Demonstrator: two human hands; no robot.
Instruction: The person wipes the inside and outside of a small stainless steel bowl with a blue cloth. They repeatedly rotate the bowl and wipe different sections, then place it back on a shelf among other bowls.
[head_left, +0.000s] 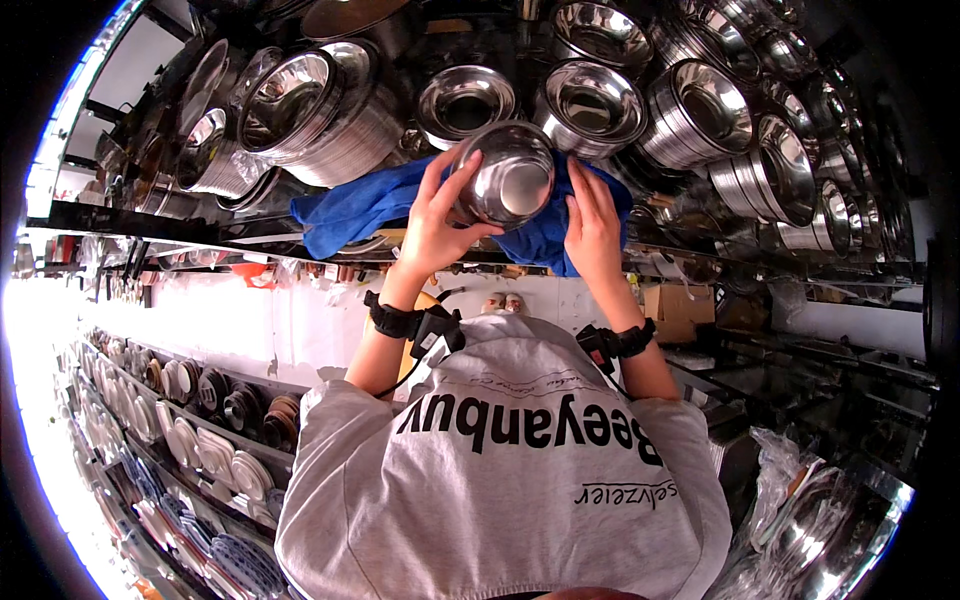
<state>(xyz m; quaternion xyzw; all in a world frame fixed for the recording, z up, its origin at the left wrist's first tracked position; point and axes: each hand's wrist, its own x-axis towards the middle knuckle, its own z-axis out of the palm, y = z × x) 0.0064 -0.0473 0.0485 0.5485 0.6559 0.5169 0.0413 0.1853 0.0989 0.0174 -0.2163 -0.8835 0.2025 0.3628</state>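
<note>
A shiny stainless steel bowl (506, 176) is held by my left hand (439, 214), its thumb below and fingers over the side, with the rounded base turned towards me. My right hand (592, 217) lies against a blue cloth (360, 210) just right of the bowl, fingers extended; whether it grips the cloth is hard to tell. The cloth spreads behind the bowl and out to the left along the shelf's front edge. Right behind the held bowl sits another steel bowl (466, 101), and a stack of steel bowls (592, 109) stands near my right fingertips.
Nested steel basins (322, 112) stand on the shelf at the left, with more bowl stacks (701, 112) at the right. The shelf's front edge (187, 240) runs across below. Racks of dishes (217, 450) stand at lower left, a cardboard box (679, 302) at right, plastic-wrapped metalware (810, 517) at lower right.
</note>
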